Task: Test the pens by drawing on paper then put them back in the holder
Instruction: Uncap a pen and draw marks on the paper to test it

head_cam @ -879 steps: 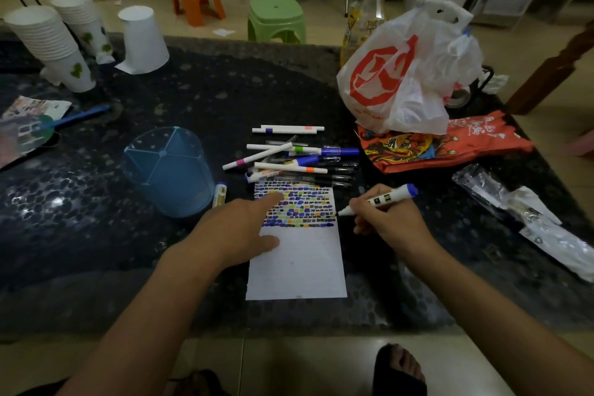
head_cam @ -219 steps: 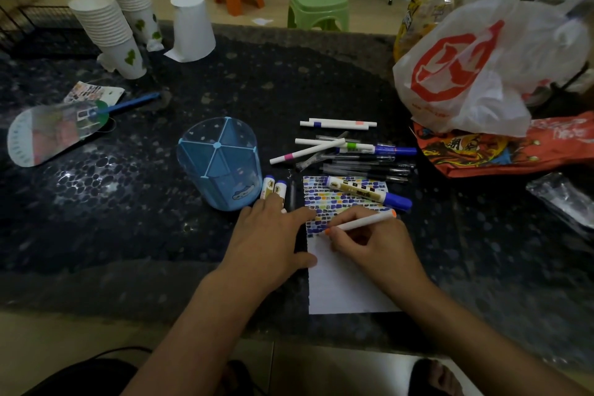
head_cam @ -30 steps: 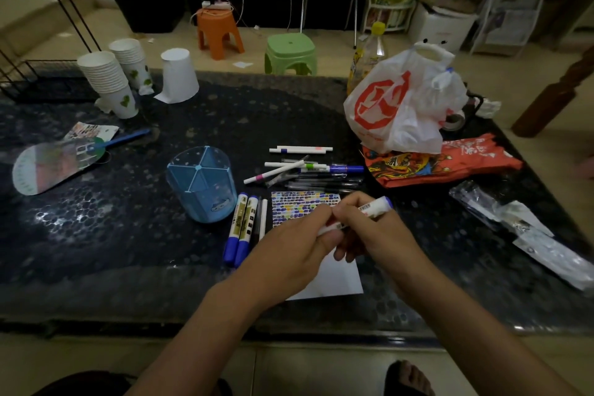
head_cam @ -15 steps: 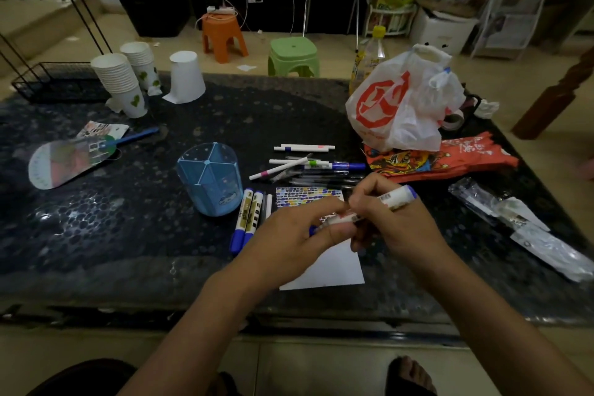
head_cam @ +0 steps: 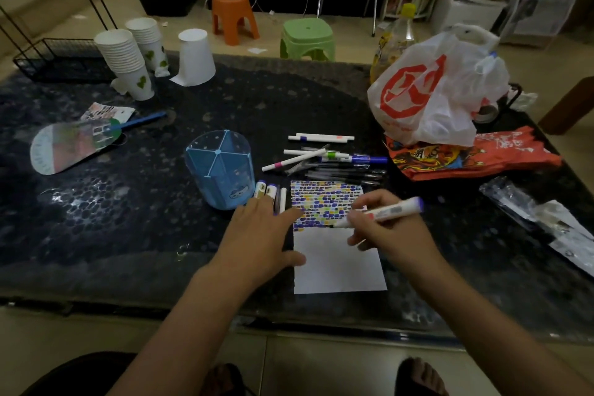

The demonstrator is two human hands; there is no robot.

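Observation:
A white sheet of paper (head_cam: 337, 260) lies near the table's front edge, its upper half filled with coloured marks. My right hand (head_cam: 389, 231) grips a white marker with a blue end (head_cam: 385, 211), uncapped, its tip on the lowest row of marks. My left hand (head_cam: 257, 235) lies flat, fingers spread, its fingertips on the paper's left edge. A blue divided pen holder (head_cam: 220, 167) stands to the left of the paper. Several pens (head_cam: 273, 194) lie between the holder and the paper, partly under my left hand. A pile of pens (head_cam: 331, 159) lies beyond the paper.
A white plastic bag with a red logo (head_cam: 434, 93) and a red packet (head_cam: 475, 154) sit at the right. Stacked paper cups (head_cam: 128, 58) stand at the back left, a hand fan (head_cam: 70, 145) at the left, clear wrappers (head_cam: 543, 219) far right.
My hands have come apart after pulling the cap off the marker. The left hand has dropped flat onto the paper's edge, and the right has lowered the marker's tip to the paper.

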